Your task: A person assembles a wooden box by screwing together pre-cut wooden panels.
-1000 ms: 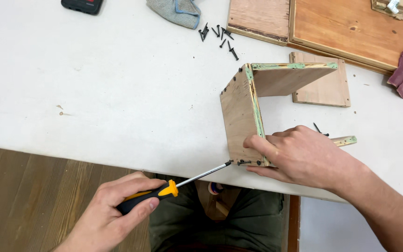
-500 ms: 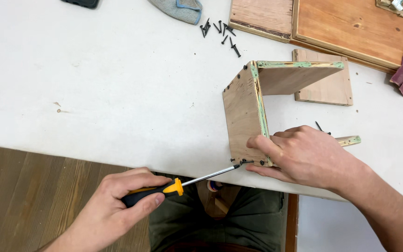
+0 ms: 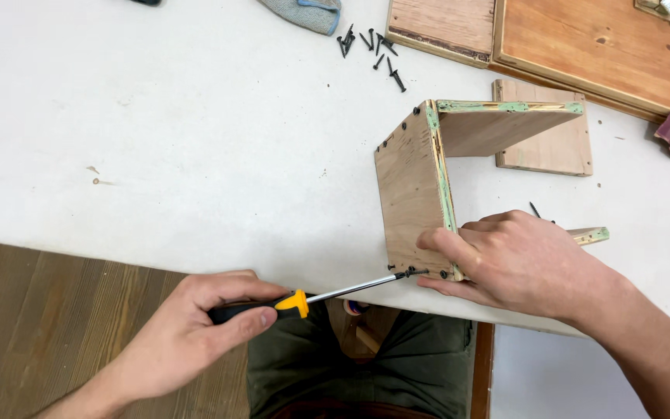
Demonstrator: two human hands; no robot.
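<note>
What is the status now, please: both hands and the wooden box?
Left hand grips screwdriver, tip at a screw on the plywood box lower edge. Right hand steadies that corner. Loose screws lie far off; nothing blocking.

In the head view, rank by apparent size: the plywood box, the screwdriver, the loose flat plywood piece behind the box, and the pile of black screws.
1. plywood box
2. screwdriver, long but thin
3. flat plywood piece, partly hidden by the box, so its rank against the screwdriver is unsure
4. pile of black screws

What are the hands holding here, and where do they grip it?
The left hand grips a screwdriver by its black-and-yellow handle. The right hand steadies the plywood box at its near bottom corner.
</note>
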